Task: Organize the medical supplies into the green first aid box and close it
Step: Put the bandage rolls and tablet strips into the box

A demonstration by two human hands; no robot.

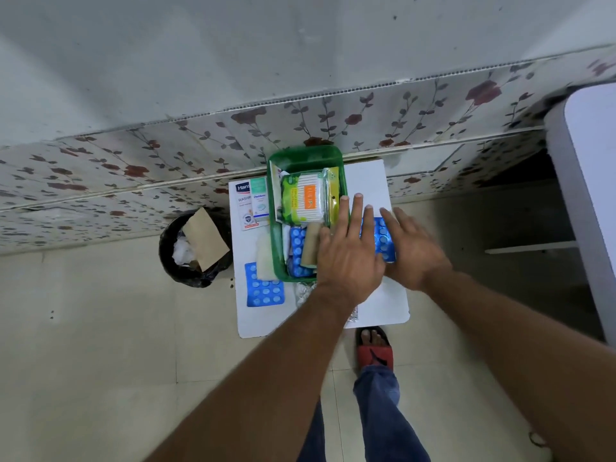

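The green first aid box (308, 158) stands open at the back of the white bench (366, 181), partly filled with a cotton-bud pack (305, 198) and a blue blister strip (297, 246). The left hand (346, 251) hovers flat, fingers spread, over its near corner; the right hand (411, 251) reaches a second blue strip (380, 233) just beside the box, grip unclear. Packing appears midway: lifting that strip in looks next, with boxed plasters (245, 205) and another strip (265, 290) waiting

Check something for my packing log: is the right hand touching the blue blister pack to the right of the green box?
Touching. The head view shows the right hand lying on the blue blister pack, covering its right part.
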